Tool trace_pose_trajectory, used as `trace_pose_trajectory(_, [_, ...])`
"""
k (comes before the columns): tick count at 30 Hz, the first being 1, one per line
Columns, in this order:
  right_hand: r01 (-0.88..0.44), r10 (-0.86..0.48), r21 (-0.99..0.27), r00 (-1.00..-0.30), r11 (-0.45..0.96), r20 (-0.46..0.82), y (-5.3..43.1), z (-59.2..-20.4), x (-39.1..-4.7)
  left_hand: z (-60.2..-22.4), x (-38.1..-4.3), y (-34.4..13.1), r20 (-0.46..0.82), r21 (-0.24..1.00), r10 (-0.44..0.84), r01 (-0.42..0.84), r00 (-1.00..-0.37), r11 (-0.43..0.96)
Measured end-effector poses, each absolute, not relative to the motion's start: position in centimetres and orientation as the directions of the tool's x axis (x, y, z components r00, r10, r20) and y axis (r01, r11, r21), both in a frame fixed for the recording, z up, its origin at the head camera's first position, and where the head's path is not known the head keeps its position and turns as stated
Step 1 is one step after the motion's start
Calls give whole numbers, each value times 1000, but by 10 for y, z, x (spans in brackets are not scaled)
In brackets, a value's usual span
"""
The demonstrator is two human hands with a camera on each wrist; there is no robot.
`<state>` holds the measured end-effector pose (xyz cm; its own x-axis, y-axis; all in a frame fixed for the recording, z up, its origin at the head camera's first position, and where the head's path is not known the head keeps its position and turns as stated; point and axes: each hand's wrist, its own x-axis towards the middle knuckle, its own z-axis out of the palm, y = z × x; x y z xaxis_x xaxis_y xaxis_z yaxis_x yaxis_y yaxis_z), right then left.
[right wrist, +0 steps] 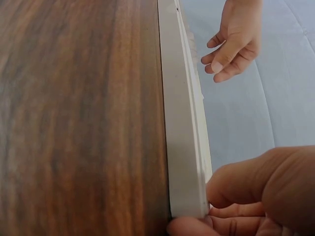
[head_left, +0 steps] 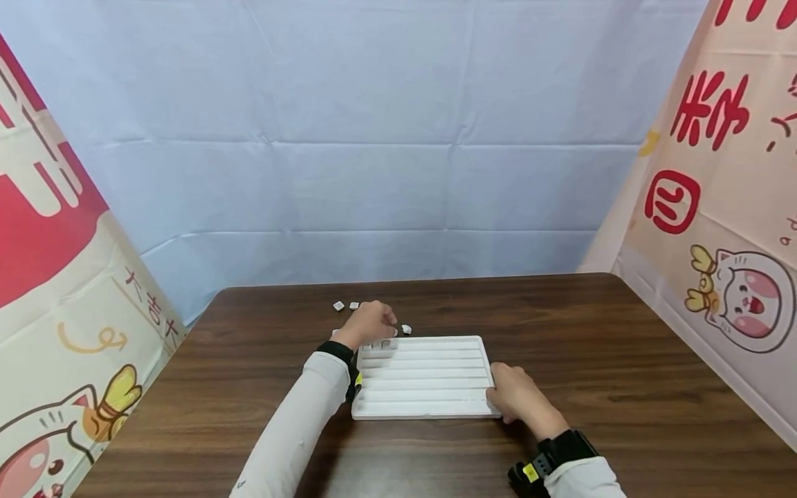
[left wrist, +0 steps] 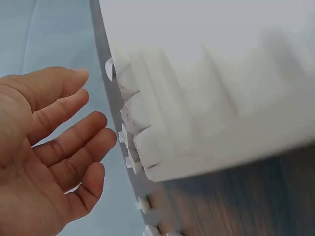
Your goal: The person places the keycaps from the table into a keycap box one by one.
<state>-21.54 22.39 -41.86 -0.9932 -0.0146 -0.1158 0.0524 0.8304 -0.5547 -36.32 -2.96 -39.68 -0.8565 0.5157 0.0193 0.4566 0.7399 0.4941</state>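
Note:
A white ridged tray [head_left: 426, 387] lies on the brown table, its long grooves running left to right. My right hand [head_left: 518, 393] grips the tray's right end, thumb and fingers about the corner in the right wrist view. Over the tray's far left corner hovers my left hand [head_left: 369, 323]. Its fingers are loosely bent, and nothing shows in them in the left wrist view. Small white pieces [left wrist: 135, 110] sit side by side in the tray's far groove. Beyond the far edge lies another loose white piece [head_left: 407, 329]; what these pieces are is too small to tell.
Two more small white pieces, one of them a squarish piece [head_left: 339, 306], lie near the back of the wooden table [head_left: 280, 332]. A pale blue cloth [head_left: 373, 173] hangs behind it. Printed cloths flank both sides, the right-hand cloth [head_left: 716, 277] bearing a cartoon cat.

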Motion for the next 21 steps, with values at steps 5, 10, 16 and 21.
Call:
trace_pose_trajectory(5, [60,-4,-548,-994,834,-114,223,-419,-216,-396,-366,-26,-17,520,491,412,-871,749])
trace_pose_trajectory(10, [57,-7,-551,-994,832,-113,223,-419,-215,-396,-367,-23,-40,525,465,377,-884,763])
trace_pose_trajectory(16, [56,-11,-555,-993,830,-116,223,-419,-215,-397,-368,-20,-41,515,485,397,-874,760])
trace_pose_trajectory(21, [53,-13,-553,-993,832,-114,223,-419,-215,-398,-369,-14,-49,490,498,414,-866,767])
